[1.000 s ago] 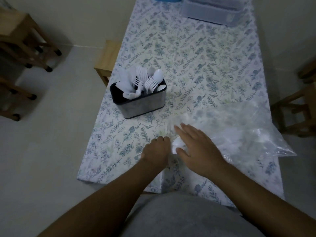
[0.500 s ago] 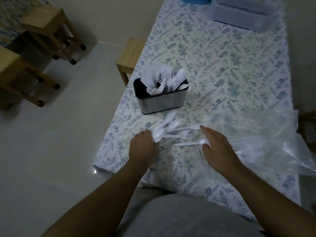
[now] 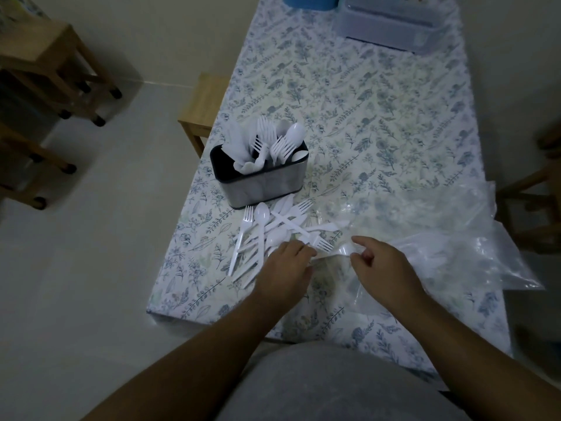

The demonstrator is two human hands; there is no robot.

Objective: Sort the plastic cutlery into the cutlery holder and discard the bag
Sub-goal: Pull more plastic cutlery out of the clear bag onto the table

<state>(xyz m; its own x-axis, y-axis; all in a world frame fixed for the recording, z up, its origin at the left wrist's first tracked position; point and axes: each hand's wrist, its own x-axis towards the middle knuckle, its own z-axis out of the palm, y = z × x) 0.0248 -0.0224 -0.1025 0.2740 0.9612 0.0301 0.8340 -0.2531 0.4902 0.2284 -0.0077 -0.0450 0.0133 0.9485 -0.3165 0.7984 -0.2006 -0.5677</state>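
The left hand lies knuckles-up on the near end of the loose pile of plastic cutlery, fingers curled under; whether they grip a piece cannot be told. The right hand pinches the mouth edge of the clear plastic bag between thumb and bent fingers; a white piece shows at that edge. Judgement: pieces remain inside the bag, so the mouth should be held wide and the remainder drawn out before sorting. The pile of forks, spoons and knives lies crossed and tangled, so pieces are best lifted singly by the handle. Just beyond stands the cutlery holder, already crowded, leaving little room. Far off, a lidded plastic container sits on the floral tablecloth.
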